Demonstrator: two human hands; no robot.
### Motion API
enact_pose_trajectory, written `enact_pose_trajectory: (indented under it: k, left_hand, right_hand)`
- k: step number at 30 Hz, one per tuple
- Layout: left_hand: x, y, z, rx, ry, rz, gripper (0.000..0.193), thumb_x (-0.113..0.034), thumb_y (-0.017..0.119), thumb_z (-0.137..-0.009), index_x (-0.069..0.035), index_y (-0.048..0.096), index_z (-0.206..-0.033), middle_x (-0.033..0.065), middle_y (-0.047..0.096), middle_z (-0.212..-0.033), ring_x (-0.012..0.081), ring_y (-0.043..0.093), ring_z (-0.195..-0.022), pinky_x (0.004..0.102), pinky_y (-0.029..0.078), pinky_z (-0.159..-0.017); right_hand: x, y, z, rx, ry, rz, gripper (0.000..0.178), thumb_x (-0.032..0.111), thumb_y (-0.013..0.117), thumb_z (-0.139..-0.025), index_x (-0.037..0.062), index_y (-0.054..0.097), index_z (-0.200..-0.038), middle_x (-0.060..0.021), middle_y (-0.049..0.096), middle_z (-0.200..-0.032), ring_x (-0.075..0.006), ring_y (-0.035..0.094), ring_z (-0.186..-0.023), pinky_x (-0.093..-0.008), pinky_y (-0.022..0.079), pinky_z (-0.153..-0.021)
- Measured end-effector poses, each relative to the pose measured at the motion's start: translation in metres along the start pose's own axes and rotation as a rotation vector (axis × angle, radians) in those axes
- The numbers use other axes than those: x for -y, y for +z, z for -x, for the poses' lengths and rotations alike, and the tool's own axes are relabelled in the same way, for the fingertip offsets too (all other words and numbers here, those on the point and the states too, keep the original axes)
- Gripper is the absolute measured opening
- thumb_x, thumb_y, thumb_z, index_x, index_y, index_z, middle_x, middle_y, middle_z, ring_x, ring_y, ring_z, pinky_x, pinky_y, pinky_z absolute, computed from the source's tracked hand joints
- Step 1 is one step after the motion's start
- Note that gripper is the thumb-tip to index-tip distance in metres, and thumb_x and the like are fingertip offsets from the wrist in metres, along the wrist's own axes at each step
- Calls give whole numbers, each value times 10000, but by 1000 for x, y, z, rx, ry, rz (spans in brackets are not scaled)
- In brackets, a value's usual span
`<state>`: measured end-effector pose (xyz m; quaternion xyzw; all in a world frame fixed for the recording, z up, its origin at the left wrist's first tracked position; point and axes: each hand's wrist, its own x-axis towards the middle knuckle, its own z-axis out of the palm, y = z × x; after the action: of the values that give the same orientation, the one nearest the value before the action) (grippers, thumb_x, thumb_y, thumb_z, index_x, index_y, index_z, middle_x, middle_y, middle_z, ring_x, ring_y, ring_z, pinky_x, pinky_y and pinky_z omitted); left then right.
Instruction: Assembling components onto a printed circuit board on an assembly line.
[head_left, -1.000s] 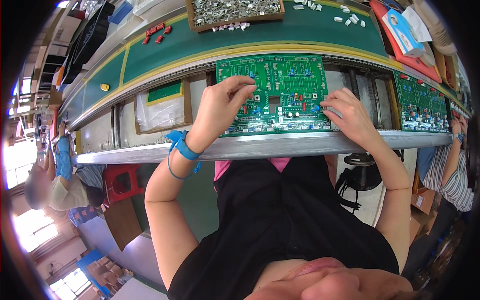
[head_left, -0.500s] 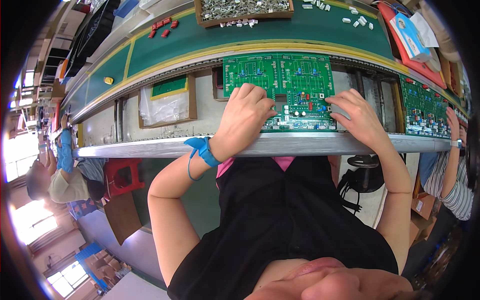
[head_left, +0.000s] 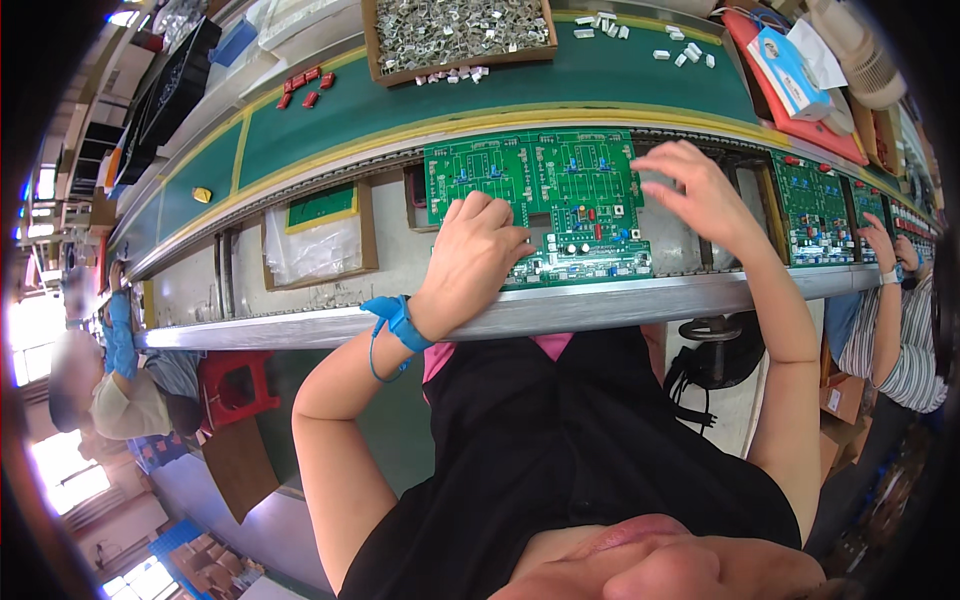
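A large green circuit board (head_left: 588, 193) lies across the rails of the line in front of me, with small blue, red and white components on it. My left hand (head_left: 468, 255) rests over the board's left part, fingers curled and fingertips together near its lower left; what they grip, if anything, is hidden. A blue wrist strap (head_left: 400, 322) circles that wrist. My right hand (head_left: 695, 190) hovers beside the board's upper right edge, fingers apart and nothing visible in them.
Beyond the rail, a cardboard box (head_left: 460, 62) holds many small metal parts. Red components (head_left: 305, 85) and white parts (head_left: 690, 55) lie on the green bench. A tissue pack (head_left: 790, 75) sits right. More boards (head_left: 820, 215) stand at right, where another person's hands (head_left: 880, 245) work.
My right hand has lifted off the board's lower right edge and moved up along its side. My left hand stays on the board. The whole view has shifted slightly.
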<state>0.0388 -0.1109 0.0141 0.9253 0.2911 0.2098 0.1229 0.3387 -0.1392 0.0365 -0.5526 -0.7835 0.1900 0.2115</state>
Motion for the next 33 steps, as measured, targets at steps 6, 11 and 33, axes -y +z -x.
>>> enact_pose_trajectory:
  k: [6,11,33]
  left_hand:
    - [1,-3,-1,-11,20,3,134,-167,705,-731,-96,702,-845,33,507,-768,221,474,-801,337,380,-720]
    - [2,-5,2,-19,5,15,133,-158,691,-751,-99,700,-870,40,514,-797,228,475,-818,343,382,-730]
    - [271,-49,-56,-356,-616,-667,311,-377,563,-867,-153,629,-1071,150,593,-985,339,558,-975,474,467,-769]
  right_hand:
    - [-62,-6,-71,-180,-37,199,282,184,586,-869,33,610,-1105,-132,590,-1125,-294,541,-1039,-379,440,-887]
    - [-121,7,-149,-398,-19,507,275,234,561,-868,46,641,-1053,-137,635,-995,-322,578,-968,-429,465,-834]
    - [-101,17,-160,-398,23,178,171,108,610,-821,81,578,-987,-105,600,-848,-288,593,-838,-377,467,-709]
